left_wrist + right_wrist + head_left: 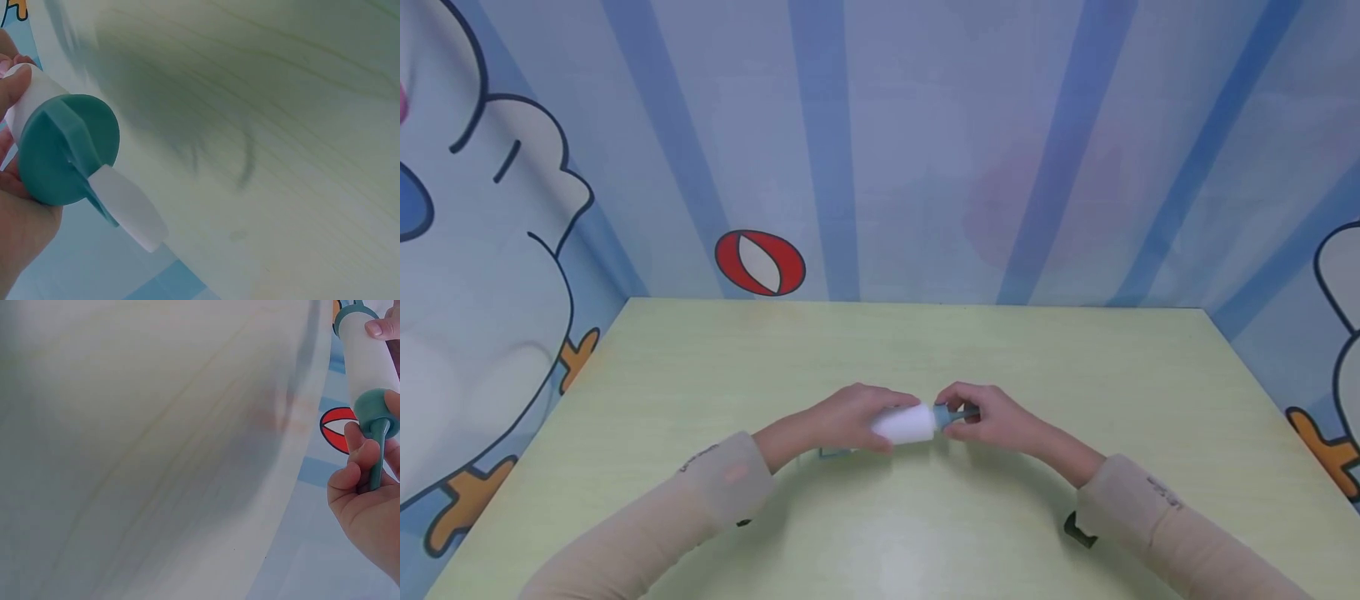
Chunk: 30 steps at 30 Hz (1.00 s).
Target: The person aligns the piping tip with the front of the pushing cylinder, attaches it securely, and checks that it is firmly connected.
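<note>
A white cylinder (904,424) with teal ends is held lying on its side above the table. My left hand (855,418) curls round its white body. At its right end, my right hand (992,418) pinches the teal end piece (942,417), which has a thin stem. In the left wrist view a round teal disc (69,150) with a ridge and a white tab (129,209) closes the other end. The right wrist view shows the teal cap (374,406) and its stem (377,456) between the right fingers.
The pale yellow-green table (910,350) lies under both hands. Behind it stands a blue striped backdrop (910,150) with a red and white oval (760,262) and cartoon figures at the sides. A dark strap piece (1079,530) shows beside the right sleeve.
</note>
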{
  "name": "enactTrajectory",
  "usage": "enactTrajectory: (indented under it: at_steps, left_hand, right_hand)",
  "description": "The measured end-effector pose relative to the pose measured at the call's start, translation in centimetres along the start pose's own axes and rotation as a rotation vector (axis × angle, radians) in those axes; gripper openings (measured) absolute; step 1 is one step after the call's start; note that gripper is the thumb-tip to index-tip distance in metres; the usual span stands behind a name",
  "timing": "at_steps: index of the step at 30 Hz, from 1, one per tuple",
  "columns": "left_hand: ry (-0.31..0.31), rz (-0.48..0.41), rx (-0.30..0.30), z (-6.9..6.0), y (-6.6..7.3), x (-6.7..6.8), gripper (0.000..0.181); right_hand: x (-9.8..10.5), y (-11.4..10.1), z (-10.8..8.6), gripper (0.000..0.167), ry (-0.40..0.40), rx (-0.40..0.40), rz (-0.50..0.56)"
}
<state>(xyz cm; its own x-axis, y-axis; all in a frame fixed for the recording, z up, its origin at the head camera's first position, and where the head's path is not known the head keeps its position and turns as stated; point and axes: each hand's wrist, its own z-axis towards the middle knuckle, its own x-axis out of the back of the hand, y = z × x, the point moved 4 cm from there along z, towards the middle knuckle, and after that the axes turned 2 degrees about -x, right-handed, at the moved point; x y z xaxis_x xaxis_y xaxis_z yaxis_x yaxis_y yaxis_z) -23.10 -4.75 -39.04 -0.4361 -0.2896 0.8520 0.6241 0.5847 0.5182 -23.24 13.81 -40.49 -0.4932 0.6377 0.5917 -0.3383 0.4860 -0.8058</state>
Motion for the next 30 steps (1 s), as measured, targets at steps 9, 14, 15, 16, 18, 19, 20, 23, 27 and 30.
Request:
enactTrajectory:
  at_steps: [9, 14, 15, 16, 18, 19, 20, 23, 27, 30]
  left_hand:
    - [0.015, 0.024, -0.006, -0.31, 0.46, -0.06, 0.058]
    - [0.027, 0.050, -0.014, -0.42, 0.57, -0.13, 0.058]
    - [0.032, 0.049, -0.016, -0.43, 0.58, -0.12, 0.058]
    - [0.035, 0.048, -0.018, -0.44, 0.60, -0.12, 0.058]
    - [0.040, 0.054, -0.023, -0.46, 0.61, -0.15, 0.058]
    - [0.044, 0.059, -0.028, -0.46, 0.64, -0.16, 0.058]
    - [0.047, 0.064, -0.033, -0.46, 0.65, -0.19, 0.058]
    - [0.055, 0.089, -0.049, -0.43, 0.70, -0.22, 0.058]
    - [0.061, 0.110, -0.060, -0.40, 0.72, -0.20, 0.057]
    - [0.065, 0.119, -0.069, -0.41, 0.79, -0.15, 0.057]
  right_hand:
    - [-0.14, -0.05, -0.18, 0.028, -0.005, -0.001, 0.002]
    - [-0.16, -0.20, -0.34, 0.028, 0.000, 0.003, -0.004]
    - [-0.15, -0.24, -0.36, 0.027, 0.002, 0.005, -0.004]
    - [-0.15, -0.28, -0.38, 0.027, 0.003, 0.006, -0.004]
    - [-0.13, -0.37, -0.44, 0.027, 0.006, 0.007, -0.008]
    - [-0.13, -0.42, -0.47, 0.026, 0.010, 0.008, -0.015]
    - [-0.12, -0.48, -0.49, 0.026, 0.013, 0.009, -0.019]
    - [-0.09, -0.60, -0.57, 0.025, 0.022, 0.009, -0.031]
    - [-0.06, -0.66, -0.60, 0.025, 0.026, 0.015, -0.027]
    - [-0.04, -0.61, -0.58, 0.026, 0.020, 0.018, -0.023]
